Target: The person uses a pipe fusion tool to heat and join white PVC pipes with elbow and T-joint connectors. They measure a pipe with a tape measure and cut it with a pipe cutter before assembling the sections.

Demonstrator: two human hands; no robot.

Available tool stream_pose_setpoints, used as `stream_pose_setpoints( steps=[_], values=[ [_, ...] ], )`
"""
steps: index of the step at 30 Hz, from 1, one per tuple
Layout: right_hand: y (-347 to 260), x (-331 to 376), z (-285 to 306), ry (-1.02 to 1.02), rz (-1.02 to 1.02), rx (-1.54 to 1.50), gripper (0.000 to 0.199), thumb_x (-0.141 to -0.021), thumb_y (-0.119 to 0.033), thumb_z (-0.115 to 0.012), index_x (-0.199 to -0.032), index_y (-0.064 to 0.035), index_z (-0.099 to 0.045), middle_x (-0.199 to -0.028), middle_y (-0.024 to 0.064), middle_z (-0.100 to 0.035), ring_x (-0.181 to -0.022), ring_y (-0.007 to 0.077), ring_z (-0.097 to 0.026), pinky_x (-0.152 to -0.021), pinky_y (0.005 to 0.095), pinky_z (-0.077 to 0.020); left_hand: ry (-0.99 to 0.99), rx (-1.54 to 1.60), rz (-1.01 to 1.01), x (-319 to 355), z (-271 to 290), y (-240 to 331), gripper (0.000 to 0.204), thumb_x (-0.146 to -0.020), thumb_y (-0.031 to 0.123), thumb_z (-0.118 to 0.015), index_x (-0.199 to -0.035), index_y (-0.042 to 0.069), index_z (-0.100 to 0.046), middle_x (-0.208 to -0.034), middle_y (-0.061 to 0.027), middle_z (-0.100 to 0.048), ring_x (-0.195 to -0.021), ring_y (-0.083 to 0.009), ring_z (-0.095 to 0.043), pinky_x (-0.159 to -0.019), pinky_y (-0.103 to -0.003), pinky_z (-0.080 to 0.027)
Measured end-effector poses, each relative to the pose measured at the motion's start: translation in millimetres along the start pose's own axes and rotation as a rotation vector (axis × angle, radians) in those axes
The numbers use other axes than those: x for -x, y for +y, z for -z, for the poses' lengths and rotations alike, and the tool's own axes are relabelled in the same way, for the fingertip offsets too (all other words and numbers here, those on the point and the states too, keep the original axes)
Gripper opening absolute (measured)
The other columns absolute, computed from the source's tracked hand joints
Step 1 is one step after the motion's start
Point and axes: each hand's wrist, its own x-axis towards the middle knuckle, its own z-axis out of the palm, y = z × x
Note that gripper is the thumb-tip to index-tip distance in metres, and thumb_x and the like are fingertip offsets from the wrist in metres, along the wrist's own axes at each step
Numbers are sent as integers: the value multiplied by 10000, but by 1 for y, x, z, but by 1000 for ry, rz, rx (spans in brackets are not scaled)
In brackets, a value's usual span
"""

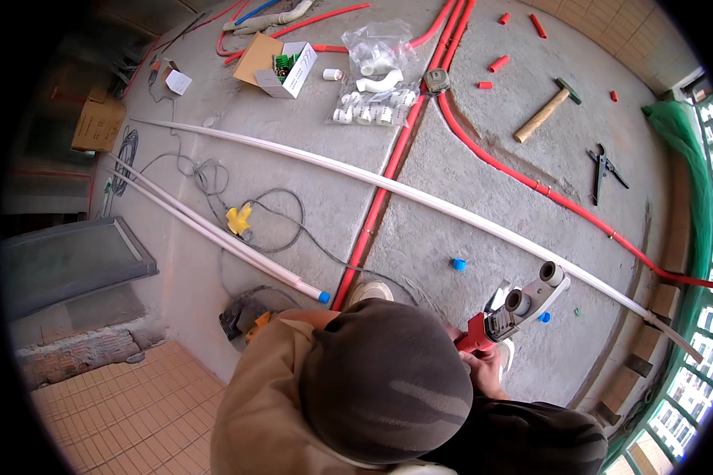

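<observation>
The red-handled tool point(477, 334) sits at four o'clock from the middle of the view, its grey plate point(540, 294) and two round sockets pointing toward two o'clock. The right hand point(486, 370) grasps the handle near its lower end. The left forearm point(313, 318) shows at seven o'clock, but the camouflage-clad knee point(384, 380) hides most of what lies beyond; I cannot tell what the left hand grips (a sliver of skin shows beside the handle, its owner unclear).

Just beside the tool, one blue cap point(545, 317) lies on its three o'clock side; another blue cap point(459, 264) lies toward its ten. A long white pipe point(388, 184) runs from ten o'clock to four, passing behind the sockets; whether they touch is unclear.

Farther out, a wooden-handled hammer point(543, 115) lies at two o'clock, with black pliers point(600, 172) between two and three. Bagged white fittings point(372, 111) rest at twelve, an open box point(293, 75) at eleven, and a yellow connector point(238, 221) at nine.
</observation>
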Motion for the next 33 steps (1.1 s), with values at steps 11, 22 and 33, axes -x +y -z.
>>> stream_pose_setpoints(
  steps=[11,22,33],
  values=[
    [-14,10,43,-378,-42,640,326,-892,-96,-701,-1202,-2,-662,-1094,132,-686,-1044,232,-645,-943,327,-502,-113,202,170,21,7,-2,405,-621,94,-842,-984,-6,-692,-913,-142,-730,-869,-253,-695,-817,-382,-533],
    [-63,17,127,-51,-298,668,149,-890,-119,-674,-984,-18,-731,-870,109,-726,-813,177,-668,-761,337,-533,-233,-15,278,22,-3,-17,356,-630,73,-849,-934,-22,-691,-762,-139,-710,-680,-222,-685,-660,-367,-545],
    [-79,5,178,-134,-293,926,248,-861,-240,-646,-975,-35,-728,-911,146,-722,-872,294,-675,-790,403,-520,-323,30,637,17,-1,3,310,-680,54,-872,-906,-34,-679,-769,-102,-704,-618,-168,-669,-550,-333,-538]
  ],
)
